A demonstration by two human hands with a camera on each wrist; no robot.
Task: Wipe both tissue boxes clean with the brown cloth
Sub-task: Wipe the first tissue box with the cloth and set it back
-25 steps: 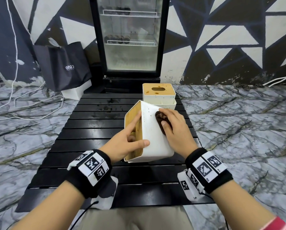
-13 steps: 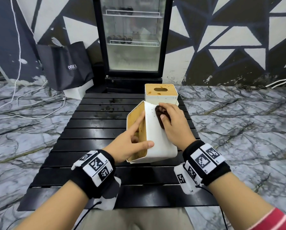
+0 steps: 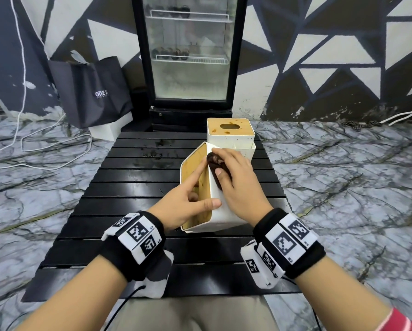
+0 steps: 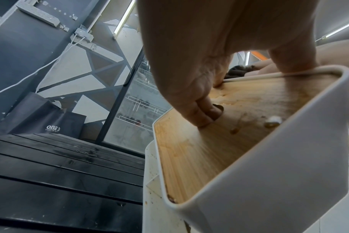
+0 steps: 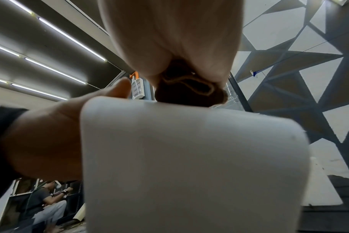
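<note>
Both grips are busy on the near box [image 3: 220, 206], which lies tipped over on the black desk [image 3: 128, 187] with its wooden lid [image 3: 201, 185] facing left. Left hand [image 3: 183, 199] clamps that box: the thumb lies across the near white edge, the index finger stretches along the lid, and in the left wrist view other fingers [image 4: 205, 113] hook into the lid's slot. Right hand [image 3: 238, 185] is curled on the brown cloth [image 3: 213, 161], bunched and pressed to the upward white side.

Over the last second the cloth has slid from the middle of that side up to its far edge, close to the lid corner, while the left hand has kept its hold. That reads as one stroke finishing along this face, so this side is likely close to done.

Much is left, I judge: the lid shows brown stains in the left wrist view, and the far box [image 3: 230, 137] stands upright just behind, its lid spotted and apparently untouched.
</note>
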